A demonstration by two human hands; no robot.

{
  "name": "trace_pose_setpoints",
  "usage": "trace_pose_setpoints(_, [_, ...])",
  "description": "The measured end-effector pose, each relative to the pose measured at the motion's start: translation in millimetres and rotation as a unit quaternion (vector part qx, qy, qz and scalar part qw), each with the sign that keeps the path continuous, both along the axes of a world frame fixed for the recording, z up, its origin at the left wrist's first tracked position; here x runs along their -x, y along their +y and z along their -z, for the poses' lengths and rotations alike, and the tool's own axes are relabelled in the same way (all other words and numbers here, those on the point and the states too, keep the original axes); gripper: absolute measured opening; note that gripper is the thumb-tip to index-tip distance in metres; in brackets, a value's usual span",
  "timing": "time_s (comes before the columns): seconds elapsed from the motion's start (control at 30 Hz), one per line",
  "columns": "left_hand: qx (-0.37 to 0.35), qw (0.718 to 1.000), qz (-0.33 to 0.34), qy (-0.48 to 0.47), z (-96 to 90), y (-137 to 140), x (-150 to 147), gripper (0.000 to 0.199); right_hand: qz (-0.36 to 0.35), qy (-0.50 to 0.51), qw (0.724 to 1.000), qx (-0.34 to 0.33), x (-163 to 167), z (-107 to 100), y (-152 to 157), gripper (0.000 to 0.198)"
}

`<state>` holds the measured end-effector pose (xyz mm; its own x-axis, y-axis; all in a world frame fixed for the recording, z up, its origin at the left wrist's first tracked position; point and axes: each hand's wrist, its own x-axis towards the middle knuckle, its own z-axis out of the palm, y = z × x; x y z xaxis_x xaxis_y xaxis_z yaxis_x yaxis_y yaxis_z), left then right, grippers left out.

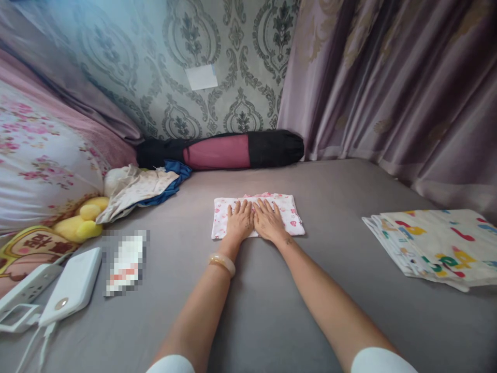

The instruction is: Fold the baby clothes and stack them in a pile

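Observation:
A white cloth with pink prints (pixel 220 217), folded into a flat rectangle, lies on the grey bed sheet (pixel 174 321) in the middle of the view. My left hand (pixel 239 221) rests flat on its left half, fingers stretched out, with a pale bangle (pixel 222 264) at the wrist. Beside it my right hand (pixel 268 219) presses palm down on the cloth, fingers spread and pointing away from me. The two hands nearly touch at the thumbs. Some pink edging shows at the cloth's far side.
To the right lies a stack of folded printed cloths (pixel 438 243). On the left are a white power bank (pixel 72 285), a power strip (pixel 29 290), yellow plush toys (pixel 73 228) and crumpled clothes (pixel 143 189). A black and maroon roll (pixel 217 152) lies along the wall.

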<state>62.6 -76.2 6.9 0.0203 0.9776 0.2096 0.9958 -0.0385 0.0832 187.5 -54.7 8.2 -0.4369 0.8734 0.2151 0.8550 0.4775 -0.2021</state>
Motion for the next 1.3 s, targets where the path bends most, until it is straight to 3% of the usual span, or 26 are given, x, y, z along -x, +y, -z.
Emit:
trace_pose_setpoints(0.27, [-0.056, 0.998, -0.007, 0.004, -3.2, -3.8, 4.2, 0.053, 0.022, 0.001, 1.000, 0.001, -8.6, -8.1, -1.0, 0.053])
trace_pose_setpoints(0.5, [-0.006, 1.000, 0.001, 0.014, 5.2, -2.1, 4.7, 0.055, 0.041, -0.001, 0.999, 0.019, -12.5, -4.9, -0.6, 0.053])
trace_pose_setpoints(0.7, [0.002, 1.000, -0.003, 0.005, -2.9, -5.0, 5.8, 0.054, 0.044, 0.004, 0.999, 0.010, -16.5, -5.8, 1.3, 0.052])
trace_pose_setpoints(0.93, [-0.014, 0.997, -0.080, 0.006, -3.1, -6.5, 16.1, 0.057, 0.111, 0.002, 0.994, -0.012, -24.5, -3.4, 4.6, 0.052])
trace_pose_setpoints(1.2, [0.003, 0.997, -0.078, 0.003, -3.7, -6.1, 19.3, 0.059, 0.114, 0.006, 0.993, 0.005, -27.1, -5.9, 5.2, 0.053])
trace_pose_setpoints(1.3, [-0.010, 0.994, -0.113, -0.003, -7.6, -6.4, 24.2, 0.061, 0.141, 0.011, 0.990, -0.017, -32.1, -4.9, 7.5, 0.056])
